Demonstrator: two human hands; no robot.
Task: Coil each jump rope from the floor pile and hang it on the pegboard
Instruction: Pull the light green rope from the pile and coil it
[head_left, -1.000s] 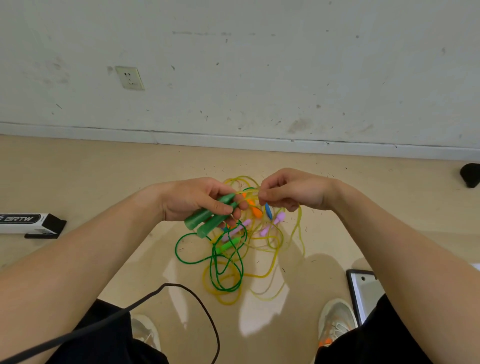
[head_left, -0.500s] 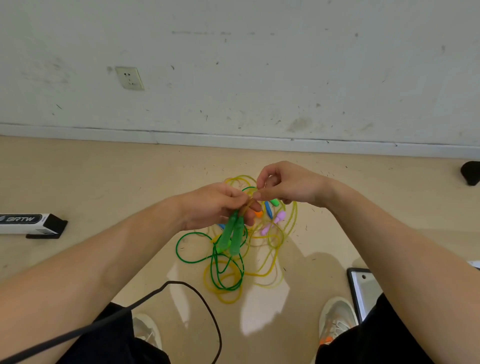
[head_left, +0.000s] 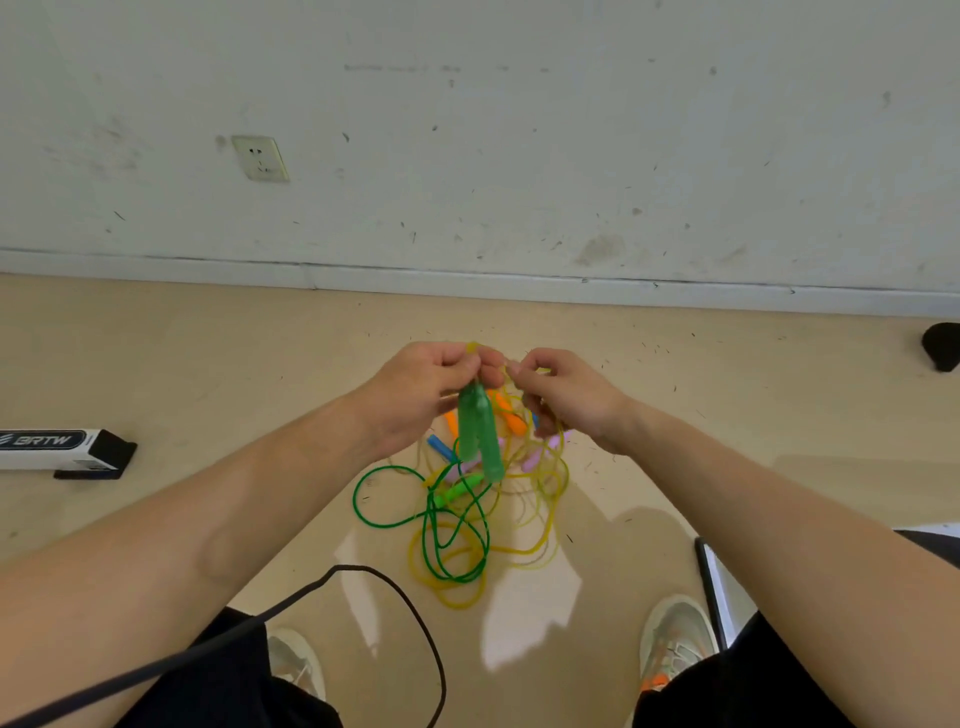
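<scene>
Where the floor ends at twelve o'clock, wall (head_left: 519, 130): off-white and scuffed, with a pale skirting board (head_left: 467, 283) along its foot.
Floor (head_left: 208, 364): glossy beige, flecked with dark specks.
Jump rope pile (head_left: 524, 540): on the floor at centre, between the forearms and directly under both hands.
Yellow cord (head_left: 452, 604): loose loops spread from six to three o'clock of the pile.
Green cord (head_left: 389, 468): loops at the pile's seven to nine o'clock.
Box (head_left: 47, 447): white and black, lettered BRTW, on the floor at nine o'clock, well apart from the pile.
Black cable (head_left: 415, 613): arcs across the floor at six o'clock.
Shoes: left shoe (head_left: 296, 665) at seven o'clock, right shoe (head_left: 675, 634) at five o'clock.
Dark-framed panel (head_left: 711, 587): on the floor just beside the right shoe.
Left hand (head_left: 421, 395): fingers curled round the tops of the green handles.
Right hand (head_left: 566, 397): thumb and forefinger nipped together, touching the left fingertips; a thin yellow strand appears to be held, too fine to be sure.
Green handles (head_left: 480, 431): a translucent pair, side by side, hanging upright over the pile.
Loose handles in the pile: orange handles (head_left: 511, 415), blue handle (head_left: 441, 448), pink handle (head_left: 535, 460).
Socket (head_left: 260, 158): on the wall at eleven o'clock.
Black object (head_left: 943, 345): at the frame edge, three o'clock.
</scene>
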